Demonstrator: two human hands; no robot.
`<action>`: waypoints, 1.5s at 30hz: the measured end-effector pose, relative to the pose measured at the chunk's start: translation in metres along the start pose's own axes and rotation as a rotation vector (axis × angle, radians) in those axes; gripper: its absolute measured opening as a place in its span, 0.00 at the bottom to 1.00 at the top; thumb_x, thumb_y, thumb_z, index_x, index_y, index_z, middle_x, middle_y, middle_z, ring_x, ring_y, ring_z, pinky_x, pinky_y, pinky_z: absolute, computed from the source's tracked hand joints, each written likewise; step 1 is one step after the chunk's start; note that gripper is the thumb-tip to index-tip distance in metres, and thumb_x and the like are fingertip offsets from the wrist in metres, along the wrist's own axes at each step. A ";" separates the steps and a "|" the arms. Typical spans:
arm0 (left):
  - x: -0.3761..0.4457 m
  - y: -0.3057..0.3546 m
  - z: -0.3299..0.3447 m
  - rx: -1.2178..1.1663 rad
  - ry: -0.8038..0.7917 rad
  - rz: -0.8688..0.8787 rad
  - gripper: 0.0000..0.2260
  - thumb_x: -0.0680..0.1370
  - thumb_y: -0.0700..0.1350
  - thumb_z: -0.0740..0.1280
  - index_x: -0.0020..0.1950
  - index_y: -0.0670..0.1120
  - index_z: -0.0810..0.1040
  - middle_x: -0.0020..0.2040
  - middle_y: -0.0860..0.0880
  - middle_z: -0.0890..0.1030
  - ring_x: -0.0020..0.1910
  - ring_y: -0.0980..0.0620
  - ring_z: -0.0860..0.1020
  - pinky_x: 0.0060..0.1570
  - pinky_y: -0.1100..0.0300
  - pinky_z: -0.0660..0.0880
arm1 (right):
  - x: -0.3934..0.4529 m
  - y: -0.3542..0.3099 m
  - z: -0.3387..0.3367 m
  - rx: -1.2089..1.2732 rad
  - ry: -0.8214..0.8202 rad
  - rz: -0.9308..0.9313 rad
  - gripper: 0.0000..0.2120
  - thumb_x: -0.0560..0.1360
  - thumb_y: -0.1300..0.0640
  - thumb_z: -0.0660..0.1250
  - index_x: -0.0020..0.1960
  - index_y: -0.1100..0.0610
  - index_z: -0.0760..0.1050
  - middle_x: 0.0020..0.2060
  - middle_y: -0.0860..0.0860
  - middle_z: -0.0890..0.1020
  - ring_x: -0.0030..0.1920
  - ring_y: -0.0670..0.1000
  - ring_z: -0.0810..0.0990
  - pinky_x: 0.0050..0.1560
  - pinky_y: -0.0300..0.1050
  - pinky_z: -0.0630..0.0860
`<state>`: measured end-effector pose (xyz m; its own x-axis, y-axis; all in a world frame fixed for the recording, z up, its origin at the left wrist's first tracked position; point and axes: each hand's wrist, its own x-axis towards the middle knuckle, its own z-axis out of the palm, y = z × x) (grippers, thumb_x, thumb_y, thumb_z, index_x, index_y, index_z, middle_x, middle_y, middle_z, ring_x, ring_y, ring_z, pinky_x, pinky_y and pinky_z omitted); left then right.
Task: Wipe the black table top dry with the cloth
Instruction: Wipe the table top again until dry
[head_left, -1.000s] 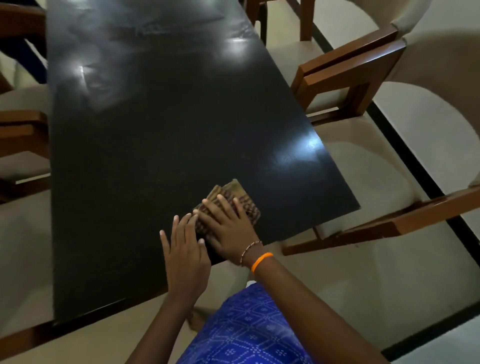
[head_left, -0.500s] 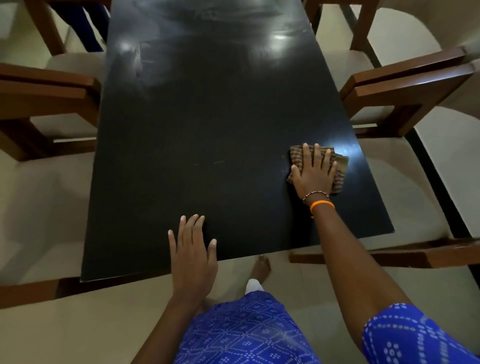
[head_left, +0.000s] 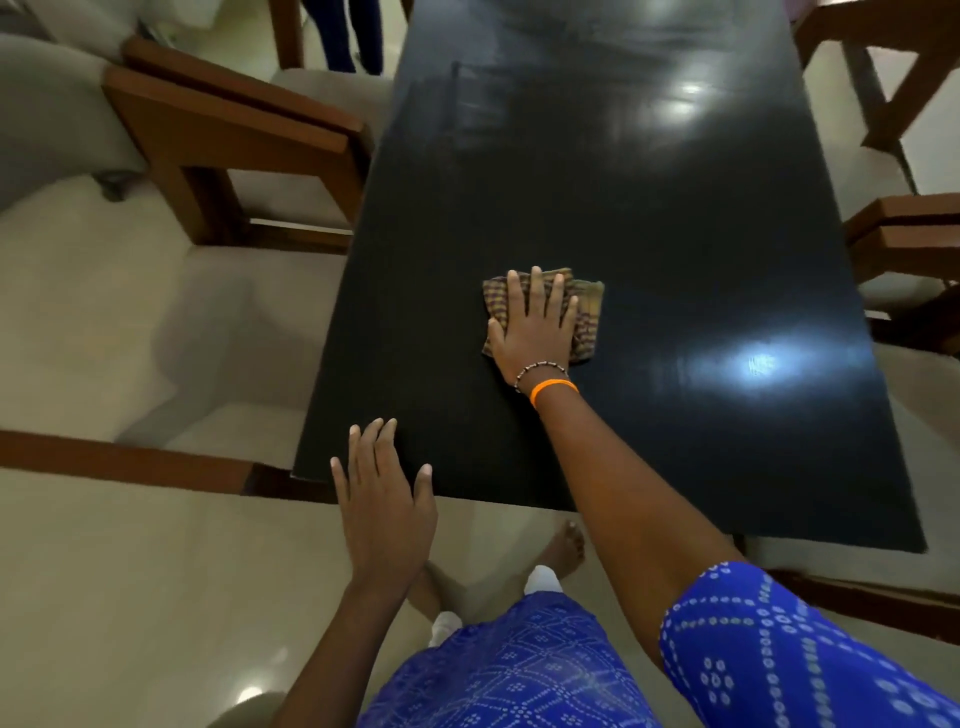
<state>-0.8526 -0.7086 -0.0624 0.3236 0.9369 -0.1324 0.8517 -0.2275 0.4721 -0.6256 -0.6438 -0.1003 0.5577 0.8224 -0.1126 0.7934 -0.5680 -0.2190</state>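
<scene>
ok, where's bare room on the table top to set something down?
Bare: the far half of the table top beyond the cloth, and the near-right corner. Taken: centre, right hand pressing the cloth; near-left edge, left hand.

table top (head_left: 649, 218): glossy black. cloth (head_left: 584, 317): brown and yellow check. wristband (head_left: 553, 388): orange. dress (head_left: 519, 670): blue with white dotted diamond print. chairs (head_left: 228, 135): brown wood, beige cushions.

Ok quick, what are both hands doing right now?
Left hand: open, fingers straight, resting at the black table top's near edge.
Right hand: open, pressing flat on the cloth.
</scene>
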 end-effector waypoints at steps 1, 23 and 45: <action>-0.001 -0.009 -0.004 0.005 0.009 -0.024 0.25 0.77 0.46 0.63 0.72 0.44 0.61 0.74 0.45 0.63 0.76 0.48 0.52 0.73 0.48 0.46 | 0.000 -0.020 0.003 -0.002 -0.018 -0.043 0.32 0.78 0.45 0.55 0.77 0.51 0.46 0.77 0.56 0.47 0.76 0.62 0.43 0.74 0.64 0.42; 0.007 -0.086 -0.025 -0.470 0.044 -0.224 0.23 0.76 0.39 0.65 0.69 0.46 0.63 0.69 0.48 0.64 0.64 0.54 0.68 0.58 0.64 0.67 | -0.089 -0.016 0.021 -0.075 -0.020 -0.235 0.32 0.73 0.43 0.53 0.76 0.45 0.50 0.77 0.49 0.54 0.77 0.56 0.50 0.73 0.59 0.50; 0.023 -0.129 -0.025 -1.176 -0.032 -0.582 0.09 0.79 0.37 0.59 0.57 0.43 0.75 0.51 0.45 0.79 0.49 0.52 0.78 0.50 0.61 0.75 | -0.153 -0.134 0.052 -0.013 -0.091 -0.373 0.35 0.75 0.43 0.56 0.77 0.51 0.47 0.77 0.55 0.49 0.76 0.60 0.44 0.74 0.63 0.42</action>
<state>-0.9655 -0.6513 -0.1051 0.0561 0.8083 -0.5861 0.0077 0.5867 0.8098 -0.8295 -0.6920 -0.1037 0.2066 0.9718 -0.1136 0.9411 -0.2291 -0.2488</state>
